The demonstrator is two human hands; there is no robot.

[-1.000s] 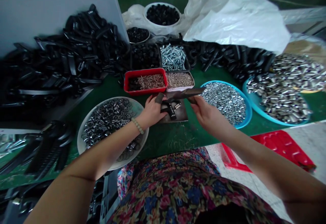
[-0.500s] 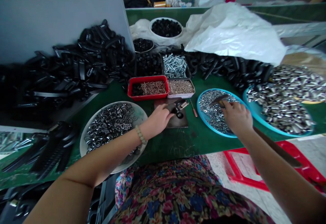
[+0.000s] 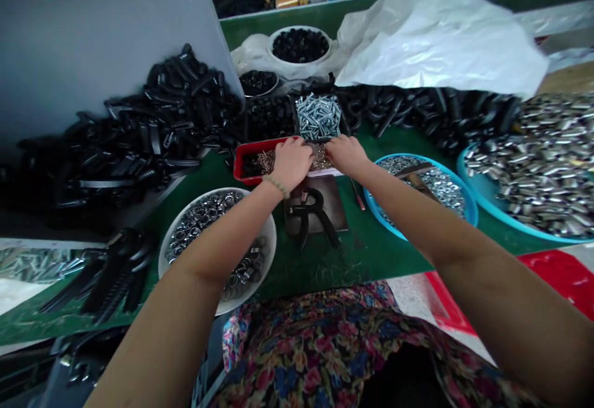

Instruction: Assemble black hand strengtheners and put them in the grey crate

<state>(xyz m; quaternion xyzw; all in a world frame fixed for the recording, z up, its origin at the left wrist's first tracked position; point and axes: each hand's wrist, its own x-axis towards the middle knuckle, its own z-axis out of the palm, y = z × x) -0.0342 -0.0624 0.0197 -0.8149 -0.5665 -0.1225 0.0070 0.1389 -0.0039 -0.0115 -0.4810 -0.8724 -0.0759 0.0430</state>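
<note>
My left hand [image 3: 294, 163] reaches over the right end of a red tray [image 3: 240, 163] of small copper-coloured pins. Its fingers are bent down and closed, the tips hidden. Beside it, my right hand [image 3: 347, 155] dips curled fingers into a pale tray [image 3: 325, 173] of small brassy parts; what either hand pinches cannot be made out. Just below the hands, a black plier-like tool with two legs and a small spring [image 3: 318, 213] lies on a metal plate [image 3: 341, 210]. A hammer [image 3: 424, 186] rests across a blue tray [image 3: 472, 210] of small shiny metal parts.
A white basin [image 3: 271, 250] of metal rings stands at left. A thin screwdriver [image 3: 358, 195] lies beside the plate. Silver screws [image 3: 318, 116] fill a bin behind. Black handles [image 3: 158, 123] are heaped left; metal sleeves [image 3: 542, 179] lie right, and a red stool [image 3: 561, 278] stands below.
My left hand has let go of the black tool, now lying on the plate, and moved up to the trays. My right hand has left the hammer on the blue tray and moved left.
</note>
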